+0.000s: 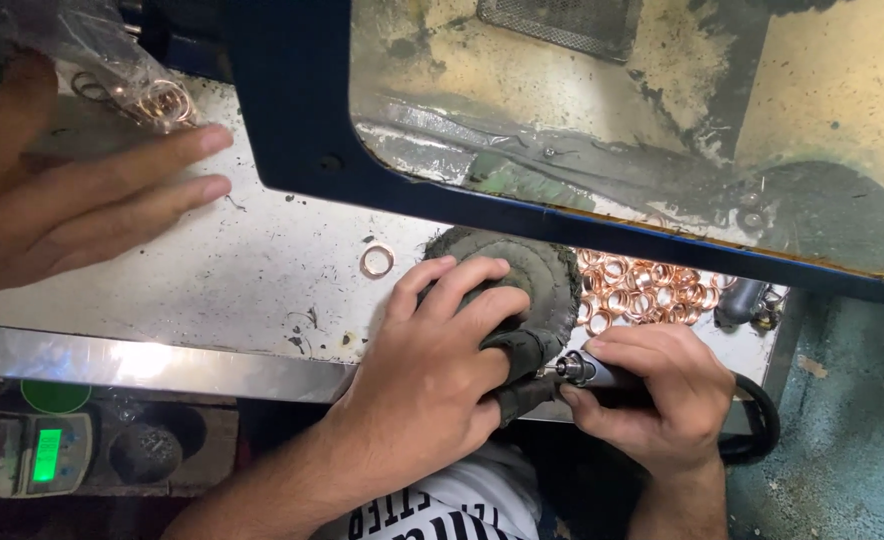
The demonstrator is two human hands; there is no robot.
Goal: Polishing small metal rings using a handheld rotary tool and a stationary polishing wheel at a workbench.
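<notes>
L grip [432, 350] on pad [522, 285], R grip [652, 390] round tool [587, 370]

Jewellery workshop: grimy metal bench [242, 270], copper rings [642, 290].

At your twelve o'clock stands a blue-framed shield [292, 120] with a grimy, scratched clear pane [602, 110], a dark mesh grille [557, 20] showing behind it at the top. Your metal worktop [242, 270] runs below it, stained and scuffed. A single copper ring [376, 261] lies alone on it near the middle. At two o'clock you have a heap of copper rings [642, 288] under the frame's lower edge, with a dark metal fitting [740, 300] just beside it. At ten o'clock a clear plastic bag [112, 55] holds more rings. At eight o'clock, below the worktop's edge, sits a small scale [50, 452] with a lit green display.
</notes>
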